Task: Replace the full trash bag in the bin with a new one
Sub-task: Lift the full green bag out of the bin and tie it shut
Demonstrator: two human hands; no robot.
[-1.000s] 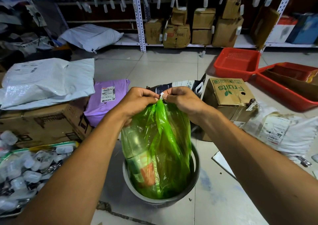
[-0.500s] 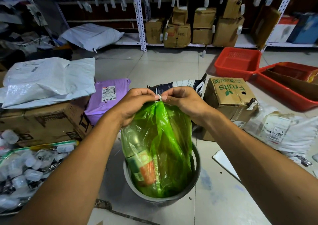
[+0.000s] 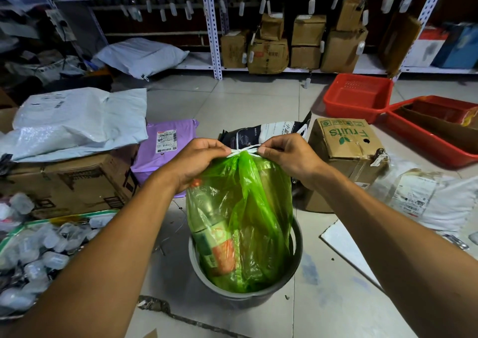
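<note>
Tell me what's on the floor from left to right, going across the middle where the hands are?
White mailer bag → purple parcel → left hand → green trash bag → right hand → fruits box → red tray.

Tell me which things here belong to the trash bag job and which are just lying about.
Job:
green trash bag
grey bin
white drawstring
left hand
right hand

Lying about:
fruits box
purple parcel
red basket

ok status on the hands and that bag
Left hand and right hand pinching white drawstring. Green bag cinched, in bin. Nothing blocking.
</note>
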